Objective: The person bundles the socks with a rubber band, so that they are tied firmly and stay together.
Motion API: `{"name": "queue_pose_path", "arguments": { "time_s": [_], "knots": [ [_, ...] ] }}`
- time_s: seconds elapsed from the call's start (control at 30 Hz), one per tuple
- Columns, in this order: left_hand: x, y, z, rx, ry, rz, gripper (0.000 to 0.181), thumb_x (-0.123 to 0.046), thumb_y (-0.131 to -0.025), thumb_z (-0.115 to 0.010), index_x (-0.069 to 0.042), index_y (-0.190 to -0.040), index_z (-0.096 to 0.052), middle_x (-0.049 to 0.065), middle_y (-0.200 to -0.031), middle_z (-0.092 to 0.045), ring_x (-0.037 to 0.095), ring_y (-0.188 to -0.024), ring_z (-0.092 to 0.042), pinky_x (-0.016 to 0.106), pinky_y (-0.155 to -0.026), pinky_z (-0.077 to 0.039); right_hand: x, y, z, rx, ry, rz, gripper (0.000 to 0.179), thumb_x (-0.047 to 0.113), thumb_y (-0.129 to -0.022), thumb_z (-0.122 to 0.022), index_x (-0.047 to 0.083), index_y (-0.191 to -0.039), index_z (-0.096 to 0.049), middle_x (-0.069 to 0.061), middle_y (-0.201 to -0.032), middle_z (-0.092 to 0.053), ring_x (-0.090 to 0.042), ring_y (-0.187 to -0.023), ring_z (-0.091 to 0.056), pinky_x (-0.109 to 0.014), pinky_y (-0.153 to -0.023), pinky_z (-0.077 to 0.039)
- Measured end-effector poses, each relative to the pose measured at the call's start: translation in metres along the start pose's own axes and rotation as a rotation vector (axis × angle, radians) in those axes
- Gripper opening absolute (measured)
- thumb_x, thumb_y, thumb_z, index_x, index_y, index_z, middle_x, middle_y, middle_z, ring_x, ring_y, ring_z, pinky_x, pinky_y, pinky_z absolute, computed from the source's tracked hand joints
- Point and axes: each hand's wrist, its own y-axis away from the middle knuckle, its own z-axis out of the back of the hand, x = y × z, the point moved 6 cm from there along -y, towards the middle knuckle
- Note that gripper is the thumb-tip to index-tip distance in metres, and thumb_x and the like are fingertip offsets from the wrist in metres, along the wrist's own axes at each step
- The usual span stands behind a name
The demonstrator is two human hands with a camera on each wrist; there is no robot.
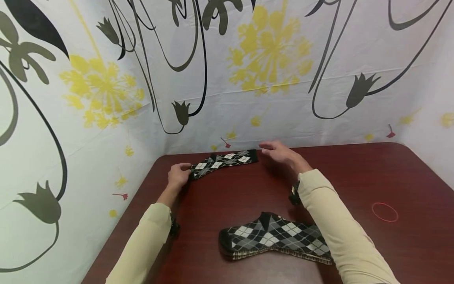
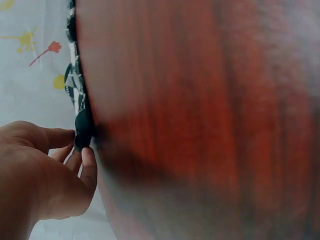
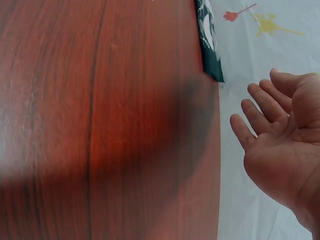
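Observation:
A black, grey and white argyle sock (image 1: 227, 161) lies along the far edge of the table. At its toe end, my left hand (image 1: 178, 174) pinches the dark tip (image 2: 84, 131) between thumb and fingers. My right hand (image 1: 281, 154) is just beyond the black cuff end (image 3: 213, 70), apart from it, with fingers loosely extended and nothing in them. Closer to me lies a stack of matching argyle socks (image 1: 273, 236), toes to the left. The right sleeve (image 1: 340, 221) covers its right end.
A thin red ring (image 1: 385, 212) lies on the right side of the dark red wooden table (image 1: 227, 197). White cloth (image 1: 220, 79) with printed flowers hangs behind the table and along its left side.

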Motion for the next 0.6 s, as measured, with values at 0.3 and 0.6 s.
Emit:
{"name": "queue_pose_path", "arguments": {
  "time_s": [0.3,0.6],
  "knots": [
    [-0.002,0.001,-0.009,-0.007,-0.086,-0.032,0.030,-0.011,-0.106,-0.064,-0.010,-0.134,-0.074,0.018,-0.137,-0.067,0.038,-0.131,-0.057,0.056,-0.109,-0.043,0.000,0.000,-0.021,0.167,0.156,-0.103,0.051,0.019,-0.116,-0.038,-0.002,-0.163,-0.037,-0.028,-0.169,-0.027,-0.046,-0.157,-0.020,-0.058,-0.124,-0.025],
    [-0.003,0.002,-0.009,-0.004,-0.128,-0.046,0.030,-0.011,-0.105,-0.066,-0.009,-0.134,-0.074,0.018,-0.138,-0.067,0.037,-0.132,-0.058,0.057,-0.114,-0.040,0.003,-0.006,-0.031,0.105,0.158,-0.087,0.048,0.007,-0.114,-0.037,-0.004,-0.161,-0.038,-0.028,-0.167,-0.033,-0.044,-0.156,-0.027,-0.056,-0.124,-0.027]
  ]
}}
